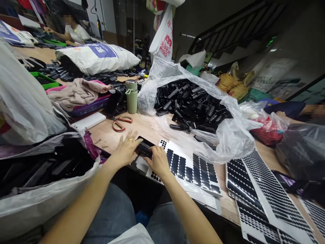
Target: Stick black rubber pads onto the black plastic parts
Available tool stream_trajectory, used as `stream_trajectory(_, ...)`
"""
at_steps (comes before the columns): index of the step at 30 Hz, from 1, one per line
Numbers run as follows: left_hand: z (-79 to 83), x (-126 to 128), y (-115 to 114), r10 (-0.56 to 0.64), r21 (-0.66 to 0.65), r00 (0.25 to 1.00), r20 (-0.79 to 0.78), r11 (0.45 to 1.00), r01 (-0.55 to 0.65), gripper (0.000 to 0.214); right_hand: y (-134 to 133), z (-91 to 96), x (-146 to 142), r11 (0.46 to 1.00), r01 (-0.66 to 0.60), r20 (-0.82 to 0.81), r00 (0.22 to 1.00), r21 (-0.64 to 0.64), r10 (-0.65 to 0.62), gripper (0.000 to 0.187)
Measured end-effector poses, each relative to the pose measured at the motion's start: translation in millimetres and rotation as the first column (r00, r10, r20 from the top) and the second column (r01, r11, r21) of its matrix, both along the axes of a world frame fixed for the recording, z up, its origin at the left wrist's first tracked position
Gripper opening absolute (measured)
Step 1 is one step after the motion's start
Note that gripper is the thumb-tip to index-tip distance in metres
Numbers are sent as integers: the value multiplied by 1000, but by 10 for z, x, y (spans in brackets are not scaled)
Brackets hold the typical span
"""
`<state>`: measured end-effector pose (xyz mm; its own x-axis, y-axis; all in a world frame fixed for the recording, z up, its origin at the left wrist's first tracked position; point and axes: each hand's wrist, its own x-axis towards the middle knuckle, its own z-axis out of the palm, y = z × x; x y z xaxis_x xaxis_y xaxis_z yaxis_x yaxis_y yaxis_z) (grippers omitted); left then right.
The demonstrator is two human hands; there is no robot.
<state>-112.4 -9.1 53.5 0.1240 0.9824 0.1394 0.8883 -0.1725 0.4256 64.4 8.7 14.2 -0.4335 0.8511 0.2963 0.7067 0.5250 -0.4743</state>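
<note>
My right hand (159, 162) grips a dark, oblong plastic piece (144, 146) at the front edge of the table, with thumb and fingers on its near right end. My left hand (127, 149) is smeared by motion. Its fingers look spread, and one reaches to the far left end of the piece. Just right of my right hand lies a sheet of black stickers (189, 166) on white backing, some spots bare. Behind it, a clear plastic bag (228, 142) lies open around a heap of similar black pieces (190, 101).
Red-handled scissors (118, 126), a green flask (131, 98) and a white box (88, 121) stand beyond my left hand. An open sack (48, 200) of black parts is at left. More sticker sheets (269, 189) lie right. A person (78, 33) sits at the far left.
</note>
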Motion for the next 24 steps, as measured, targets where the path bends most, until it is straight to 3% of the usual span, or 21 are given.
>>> stream_trajectory(2, -235, 123, 266, -128, -96, 991, -48, 988, 124, 60, 22, 1, 118, 999, 25, -43, 999, -36, -26, 27)
stream_trajectory(5, -437, 116, 471, -116, -93, 989, 95, 988, 125, 47, 73, 18, 304, 987, 94, -150, 982, -129, -113, 22)
stream_trajectory(7, -460, 39, 524, -48, -74, 951, 305, 995, 73, 38, 107, 23, 414, 964, 165, -222, 952, -208, -210, 19)
stream_trajectory(9, -430, -48, 550, 36, -105, 848, 529, 994, 24, 40, 136, 16, 505, 935, 203, -283, 915, -290, -286, 19)
stream_trajectory(12, -384, -158, 597, 165, -219, 726, 667, 975, -21, 48, 172, -15, 611, 908, 183, -368, 870, -378, -329, 22)
stream_trajectory(18, -440, -269, 769, 324, -241, 802, 502, 943, -230, 34, 226, -59, 760, 850, 240, -327, 846, -469, -420, 23)
stream_trajectory(21, -466, -210, 746, 404, -166, 831, 382, 915, -368, 39, 235, -69, 768, 854, 249, -247, 887, -456, -390, 16)
stream_trajectory(24, -490, -85, 579, 548, -32, 822, 155, 835, -550, 51, 250, -90, 695, 866, 249, -142, 930, -434, -339, 11)
